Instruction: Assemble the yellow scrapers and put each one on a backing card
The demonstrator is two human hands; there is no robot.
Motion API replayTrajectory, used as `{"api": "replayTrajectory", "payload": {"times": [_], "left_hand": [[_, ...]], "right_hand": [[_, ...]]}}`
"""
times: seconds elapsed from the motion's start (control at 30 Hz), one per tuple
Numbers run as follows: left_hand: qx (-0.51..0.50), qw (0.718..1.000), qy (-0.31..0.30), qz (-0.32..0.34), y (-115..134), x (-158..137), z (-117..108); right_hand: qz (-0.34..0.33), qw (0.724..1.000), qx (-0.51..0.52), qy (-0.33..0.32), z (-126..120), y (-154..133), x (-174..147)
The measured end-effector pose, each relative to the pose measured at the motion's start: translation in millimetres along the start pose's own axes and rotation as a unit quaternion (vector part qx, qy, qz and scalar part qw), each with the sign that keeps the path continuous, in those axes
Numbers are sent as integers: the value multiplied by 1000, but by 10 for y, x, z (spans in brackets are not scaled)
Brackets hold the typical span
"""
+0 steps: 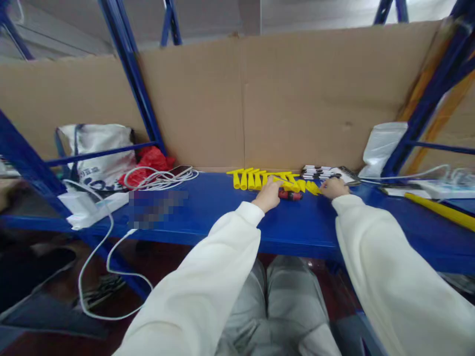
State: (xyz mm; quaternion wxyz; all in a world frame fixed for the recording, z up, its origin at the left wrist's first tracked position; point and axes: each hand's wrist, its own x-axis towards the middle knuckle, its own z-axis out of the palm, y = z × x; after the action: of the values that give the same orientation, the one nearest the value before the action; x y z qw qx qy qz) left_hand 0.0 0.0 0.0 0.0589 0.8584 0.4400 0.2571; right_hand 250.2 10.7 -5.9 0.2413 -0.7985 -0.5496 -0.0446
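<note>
Yellow pieces [236,182] lay across the middle of the blue shelf [215,210], in front of the person, most of them side by side in a row. Nearest were the grey trousers [297,291], below the shelf's front edge, and the white sleeves [196,282] reaching over it. A red and black tool [291,196] lay just in front of the row, between the hands.

The left hand [269,195] was at the middle of the row, its fingers on or right beside a yellow piece; whether it gripped one or only pressed on it could not be told. The right hand [333,188] was at the right end, partly curled, its fingertips close to small yellow bits [312,187]; whether anything was pinched in it could not be made out.

Judging by the layout, the left part was in order: those pieces lay evenly, crossbars to the back. What seemed left was the right part, where pieces lay crowded and at mixed angles, not yet matching the others. They were too blurred to count.

Farther back, black and white pens [315,173] lay past the right end, and a white pouch [384,146] stood tilted beyond them. Behind everything rose the cardboard [297,99].
</note>
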Motion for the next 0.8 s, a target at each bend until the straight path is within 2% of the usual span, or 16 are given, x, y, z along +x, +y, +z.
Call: {"api": "replayTrajectory", "payload": {"times": [0.13, 0.23, 0.33, 0.53, 0.8], "left_hand": [[13, 1000, -8, 11, 44, -29, 10], [26, 999, -11, 29, 70, -39, 12], [29, 999, -10, 42, 85, -43, 6], [37, 998, -27, 45, 124, -64, -34], [36, 998, -26, 46, 131, -63, -41]], "right_hand": [[-124, 985, 119, 12, 20, -216, 54], [-214, 954, 209, 27, 80, -373, 21], [-272, 926, 259, 25, 161, -492, -35], [-284, 929, 235, 26, 252, -556, -89], [-296, 930, 218, 3, 209, -542, -106]]}}
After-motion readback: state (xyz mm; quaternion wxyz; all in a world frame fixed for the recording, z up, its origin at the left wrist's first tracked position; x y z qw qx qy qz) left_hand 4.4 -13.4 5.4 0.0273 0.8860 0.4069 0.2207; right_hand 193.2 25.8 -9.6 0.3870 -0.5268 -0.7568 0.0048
